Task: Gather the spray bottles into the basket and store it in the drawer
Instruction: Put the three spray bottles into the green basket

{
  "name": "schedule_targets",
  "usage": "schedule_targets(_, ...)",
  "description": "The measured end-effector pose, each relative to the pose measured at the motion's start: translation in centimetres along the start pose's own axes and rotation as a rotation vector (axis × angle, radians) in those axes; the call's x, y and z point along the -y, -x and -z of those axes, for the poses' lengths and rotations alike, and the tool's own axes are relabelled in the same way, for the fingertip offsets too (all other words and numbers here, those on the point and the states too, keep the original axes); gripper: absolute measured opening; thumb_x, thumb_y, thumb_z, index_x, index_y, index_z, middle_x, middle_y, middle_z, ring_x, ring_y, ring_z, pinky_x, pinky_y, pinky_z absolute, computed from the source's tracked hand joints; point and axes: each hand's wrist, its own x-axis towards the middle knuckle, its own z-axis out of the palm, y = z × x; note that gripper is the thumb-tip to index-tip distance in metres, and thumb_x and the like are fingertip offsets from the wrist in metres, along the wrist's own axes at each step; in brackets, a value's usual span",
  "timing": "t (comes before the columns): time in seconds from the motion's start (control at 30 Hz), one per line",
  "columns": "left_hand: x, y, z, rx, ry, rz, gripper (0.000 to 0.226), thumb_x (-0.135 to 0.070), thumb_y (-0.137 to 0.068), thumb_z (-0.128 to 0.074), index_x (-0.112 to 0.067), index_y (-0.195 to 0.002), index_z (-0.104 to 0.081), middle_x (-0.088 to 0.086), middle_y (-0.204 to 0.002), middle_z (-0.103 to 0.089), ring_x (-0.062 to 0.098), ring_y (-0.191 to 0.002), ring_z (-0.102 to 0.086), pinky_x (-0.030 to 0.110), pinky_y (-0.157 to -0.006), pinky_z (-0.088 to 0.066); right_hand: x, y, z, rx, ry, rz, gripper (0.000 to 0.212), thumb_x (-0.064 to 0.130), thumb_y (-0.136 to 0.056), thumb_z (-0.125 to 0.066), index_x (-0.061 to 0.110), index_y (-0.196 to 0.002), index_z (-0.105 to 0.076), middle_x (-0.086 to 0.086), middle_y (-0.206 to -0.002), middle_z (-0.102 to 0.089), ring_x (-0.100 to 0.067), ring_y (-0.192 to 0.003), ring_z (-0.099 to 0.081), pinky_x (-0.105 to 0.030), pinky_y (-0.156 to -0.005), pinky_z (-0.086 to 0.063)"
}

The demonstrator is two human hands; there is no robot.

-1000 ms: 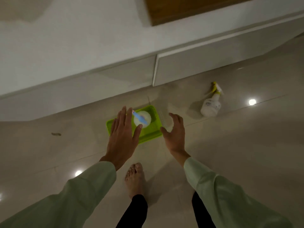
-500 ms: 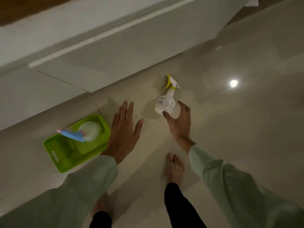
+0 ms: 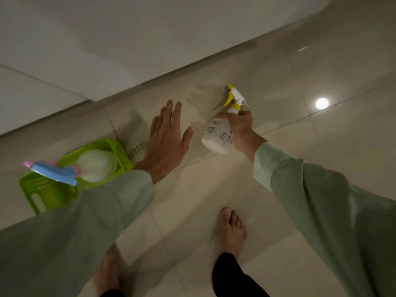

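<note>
Spray bottles are split between two spots on the tiled floor [image 3: 214,189]. Nearest, bare feet stand apart. To the left, the green basket [image 3: 120,151] already holds a bottle with a blue-and-pink trigger [image 3: 94,165]. The left hand [image 3: 167,142] hovers flat, fingers spread, gripping nothing. Farther out, the right hand [image 3: 241,130] is closed around the yellow-trigger bottle [image 3: 216,137], which tilts, its base at or just off the tile. Best, I'd judge, to lift it by the shoulder and lower it beside the first, upright.

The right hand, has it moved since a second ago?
Yes. The right hand went from beside the basket rightward to grip the yellow-nozzle bottle.
</note>
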Motion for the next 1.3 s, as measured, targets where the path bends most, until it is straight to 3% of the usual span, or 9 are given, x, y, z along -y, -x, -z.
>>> schedule_targets(0.1,0.2,2.2,0.9,-0.002,0.009,0.024,0.067,-0.044,-0.101,-0.038,-0.014,-0.156,-0.015,0.009,-0.166,-0.011,0.026,-0.152,-0.017,0.044,-0.123,-0.015,-0.3,2.6,0.3,0.040,-0.029,-0.082,0.029,0.013,-0.080,-0.078,-0.001,-0.104,-0.069,-0.017,-0.098,-0.071,-0.032,-0.078,-0.070,-0.041,-0.069,-0.059)
schedule_targets(0.17,0.3,4.0,2.0,-0.005,0.019,0.030,0.066,-0.043,-0.101,-0.039,-0.014,-0.156,-0.017,0.010,-0.165,-0.013,0.026,-0.151,-0.018,0.043,-0.122,-0.017,-0.5,5.1,0.3,0.077,-0.019,-0.114,0.030,0.009,-0.078,-0.078,-0.003,-0.104,-0.070,-0.016,-0.092,-0.069,-0.031,-0.073,-0.067,-0.040,-0.068,-0.057)
schedule_targets(0.37,1.5,12.9,7.0,-0.057,0.085,0.085,0.065,-0.041,-0.100,-0.044,-0.011,-0.154,-0.024,0.012,-0.162,-0.024,0.028,-0.149,-0.025,0.042,-0.121,-0.021,-0.6,15.9,-1.1,0.174,-0.006,-0.038,0.024,0.008,-0.072,-0.078,0.012,-0.092,-0.066,-0.009,-0.086,-0.068,-0.027,-0.076,-0.067,-0.033,-0.065,-0.054)
schedule_targets(0.53,4.9,20.7,11.6,-0.102,0.147,0.159,0.067,-0.043,-0.101,-0.042,-0.014,-0.156,-0.018,0.006,-0.166,-0.014,0.022,-0.153,-0.013,0.040,-0.124,-0.016,-0.3,25.4,-4.5,0.246,0.015,0.082,0.023,0.013,-0.074,-0.077,0.020,-0.092,-0.066,0.006,-0.080,-0.071,-0.014,-0.073,-0.068,-0.028,-0.060,-0.053)
schedule_targets(0.7,10.3,26.8,16.8,-0.179,0.230,0.275,0.069,-0.043,-0.100,-0.044,-0.017,-0.157,-0.014,0.004,-0.166,-0.012,0.021,-0.153,-0.014,0.042,-0.123,-0.018,-0.6,34.8,-9.9,0.335,0.018,0.282,0.028,0.010,-0.085,-0.074,0.016,-0.110,-0.062,0.002,-0.095,-0.073,-0.011,-0.083,-0.071,-0.022,-0.068,-0.057)
schedule_targets(0.83,15.6,30.0,19.7,-0.222,0.260,0.356,0.069,-0.043,-0.100,-0.042,-0.015,-0.157,-0.016,0.006,-0.166,-0.012,0.022,-0.153,-0.015,0.042,-0.124,-0.017,-2.5,40.4,-15.5,0.433,0.073,0.403,0.033,0.006,-0.092,-0.070,0.013,-0.122,-0.061,-0.008,-0.116,-0.073,-0.023,-0.108,-0.070,-0.037,-0.090,-0.059)
schedule_targets(1.07,25.5,30.4,20.4,-0.226,0.256,0.384,0.068,-0.047,-0.101,-0.037,-0.015,-0.157,-0.013,0.008,-0.166,-0.008,0.021,-0.154,-0.009,0.045,-0.124,-0.016,-9.6,40.7,-27.3,0.242,0.374,0.629,0.059,0.013,-0.080,-0.083,0.003,-0.133,-0.059,-0.017,-0.133,-0.064,-0.030,-0.121,-0.060,-0.043,-0.105,-0.047)
schedule_targets(1.17,28.3,28.6,18.9,-0.220,0.258,0.376,0.068,-0.046,-0.102,-0.037,-0.014,-0.156,-0.013,0.009,-0.166,-0.008,0.022,-0.154,-0.008,0.047,-0.123,-0.017,-12.8,37.6,-30.6,0.138,0.439,0.651,0.055,0.014,-0.077,-0.086,-0.003,-0.123,-0.062,-0.022,-0.117,-0.068,-0.037,-0.111,-0.062,-0.039,-0.095,-0.047)
schedule_targets(1.3,31.2,26.2,16.3,-0.203,0.276,0.355,0.069,-0.047,-0.101,-0.037,-0.014,-0.157,-0.013,0.010,-0.166,-0.009,0.023,-0.154,-0.009,0.046,-0.124,-0.016,-16.2,33.5,-33.5,0.083,0.467,0.713,0.044,0.014,-0.075,-0.085,0.004,-0.113,-0.066,-0.015,-0.103,-0.070,-0.025,-0.100,-0.060,-0.026,-0.085,-0.041)
